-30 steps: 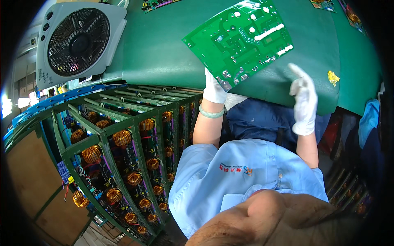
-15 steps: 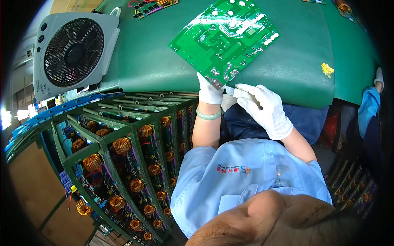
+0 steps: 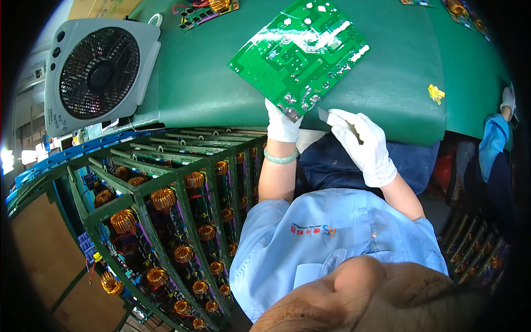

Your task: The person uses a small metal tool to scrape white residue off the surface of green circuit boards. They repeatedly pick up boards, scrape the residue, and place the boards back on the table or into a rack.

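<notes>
Green printed circuit board (image 3: pixel 301 47), solder side up, is being held tilted over the green bench mat (image 3: pixel 210 83) near edge, corner pinched by gloved left hand (image 3: pixel 282 122). Small grey blade-like tool (image 3: pixel 323 115) is being pinched by gloved right hand (image 3: pixel 365 145), tip just beside board edge. Contact not yet visible; edge work judged barely begun.

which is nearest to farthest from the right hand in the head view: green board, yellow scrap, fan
From the right hand:
1. green board, just up and left, its near corner beside the fingertips.
2. yellow scrap, up and right on the green mat.
3. fan, far left at the mat's edge.
</notes>
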A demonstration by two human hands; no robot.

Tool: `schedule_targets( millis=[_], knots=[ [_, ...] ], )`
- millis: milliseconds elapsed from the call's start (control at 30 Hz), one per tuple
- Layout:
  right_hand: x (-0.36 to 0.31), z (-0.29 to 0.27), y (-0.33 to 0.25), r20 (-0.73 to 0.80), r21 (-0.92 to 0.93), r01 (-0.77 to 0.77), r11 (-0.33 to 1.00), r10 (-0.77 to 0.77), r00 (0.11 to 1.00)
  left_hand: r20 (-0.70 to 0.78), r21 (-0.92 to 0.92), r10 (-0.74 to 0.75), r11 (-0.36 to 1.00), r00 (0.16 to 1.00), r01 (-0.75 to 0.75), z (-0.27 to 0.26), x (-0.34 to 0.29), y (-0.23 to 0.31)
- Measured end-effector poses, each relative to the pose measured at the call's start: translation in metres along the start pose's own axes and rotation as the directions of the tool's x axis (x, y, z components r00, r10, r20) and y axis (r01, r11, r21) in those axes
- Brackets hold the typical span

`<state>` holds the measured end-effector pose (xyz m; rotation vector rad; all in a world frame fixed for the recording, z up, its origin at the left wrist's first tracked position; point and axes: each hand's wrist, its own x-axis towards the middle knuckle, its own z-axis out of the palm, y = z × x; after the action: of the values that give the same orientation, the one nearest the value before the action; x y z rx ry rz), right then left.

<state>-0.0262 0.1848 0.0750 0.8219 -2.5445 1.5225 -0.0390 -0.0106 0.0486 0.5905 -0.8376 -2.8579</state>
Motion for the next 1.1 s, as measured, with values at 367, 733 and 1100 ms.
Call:
schedule_targets(
  millis=[367, 733, 1100],
  knots=[
    [-0.047, -0.08, 0.037, -0.285, 0.321, -0.131, 0.938, 0.228, 0.931, 0.251, 0.495, 0.125, 0.835, 0.96, -0.239, -0.065, 0.013, -0.01],
    [-0.138, -0.106, 0.025, -0.501, -0.133, -0.275, 0.952, 0.174, 0.847, 0.385, 0.649, -0.12, 0.74, 0.915, -0.176, -0.085, 0.082, -0.043],
    [-0.093, -0.106, 0.019, -0.352, -0.045, -0.209, 0.977, 0.181, 0.918, 0.352, 0.431, -0.104, 0.9, 0.93, -0.062, -0.106, 0.09, -0.042]
  ],
)
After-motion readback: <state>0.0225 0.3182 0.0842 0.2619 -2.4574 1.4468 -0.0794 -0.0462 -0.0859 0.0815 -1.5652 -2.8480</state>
